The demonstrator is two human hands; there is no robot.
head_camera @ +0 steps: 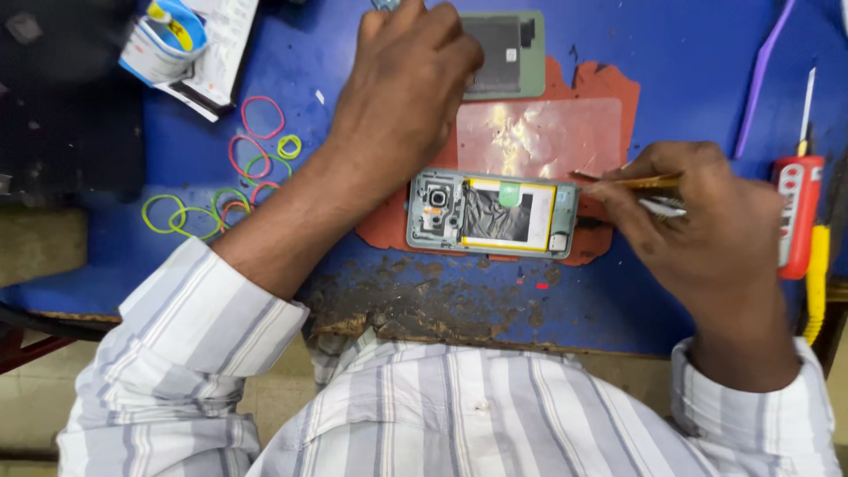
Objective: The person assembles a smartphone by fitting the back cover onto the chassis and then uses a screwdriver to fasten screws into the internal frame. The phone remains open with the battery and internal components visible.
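I have an opened phone (pixel 491 215) lying flat on a worn red mat (pixel 601 84), in the middle of the blue worktop (pixel 689 53) and a little back from its chipped near edge. Its back is off, so the camera module at its left end and the yellow-bordered battery area with a crinkled dark foil are bare. My right hand (pixel 707 238) is closed in a pinch around a slim brass-coloured tool (pixel 632 182), whose tip rests at the phone's upper right corner. My left hand (pixel 402 93) is curled over just behind the phone toward the far edge; I cannot tell whether it grips anything, though a small bluish bit shows above the knuckles. Behind it lies the grey-green back cover (pixel 521 57), partly hidden by that hand, with a clear film sheet (pixel 539 137) between it and the phone.

I judge this to be the stage of working at the internals along the top right edge with the tool. The next move calls for a light, steady tip, and for the phone to be braced so it does not slide on the mat.

Coloured rubber bands (pixel 252 168) lie toward the left edge, a red-handled tool (pixel 799 216) and a purple pry stick (pixel 761 75) toward the right
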